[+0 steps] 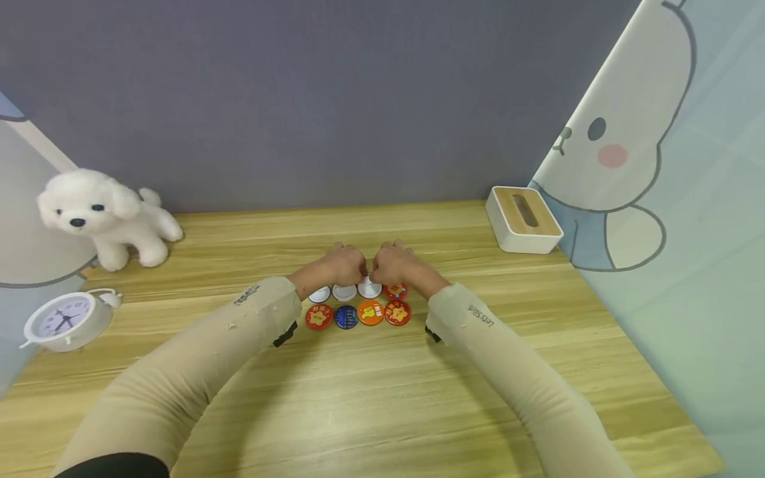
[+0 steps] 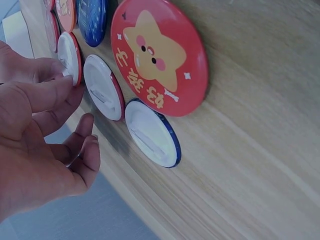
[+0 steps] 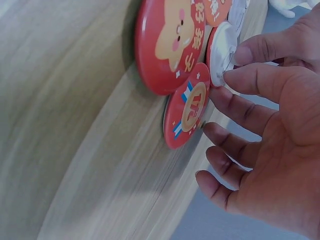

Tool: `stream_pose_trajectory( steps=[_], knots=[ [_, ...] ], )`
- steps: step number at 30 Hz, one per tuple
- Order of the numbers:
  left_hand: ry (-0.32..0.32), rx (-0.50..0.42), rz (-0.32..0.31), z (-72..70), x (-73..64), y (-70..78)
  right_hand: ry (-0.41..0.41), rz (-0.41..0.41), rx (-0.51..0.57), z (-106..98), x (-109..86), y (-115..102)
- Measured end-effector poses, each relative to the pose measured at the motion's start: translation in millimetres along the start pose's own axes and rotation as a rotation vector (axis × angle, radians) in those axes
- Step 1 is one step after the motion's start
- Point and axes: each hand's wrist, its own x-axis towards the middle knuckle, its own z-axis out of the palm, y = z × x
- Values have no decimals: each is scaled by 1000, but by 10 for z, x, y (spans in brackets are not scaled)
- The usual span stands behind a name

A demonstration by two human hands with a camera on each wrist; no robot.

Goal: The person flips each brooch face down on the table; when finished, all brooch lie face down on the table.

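Both hands pinch one badge [image 1: 370, 289], the third from the left in the far row on the counter [image 1: 323, 411], its white pin side up. The left hand [image 1: 346, 265] has it between thumb and forefinger from the left, the right hand [image 1: 394, 264] likewise from the right, other fingers loosely bent. Left of it lie two white-backed badges [image 1: 344, 293]; right, a red medal badge [image 1: 396, 291]. The near row runs star badge [image 1: 319, 317], blue badge [image 1: 346, 317], orange badge [image 1: 370, 313], second star badge [image 1: 397, 313]. A toy dog [image 1: 107, 219] stands far left, a clock [image 1: 66, 322] nearer, a box [image 1: 526, 222] far right
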Motion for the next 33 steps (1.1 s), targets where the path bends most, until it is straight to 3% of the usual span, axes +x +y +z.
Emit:
stream_pose_trajectory(
  steps=[33],
  knots=[
    [10, -2, 18, -8, -3, 3, 3, 11, 9, 0, 4, 14]
  ],
)
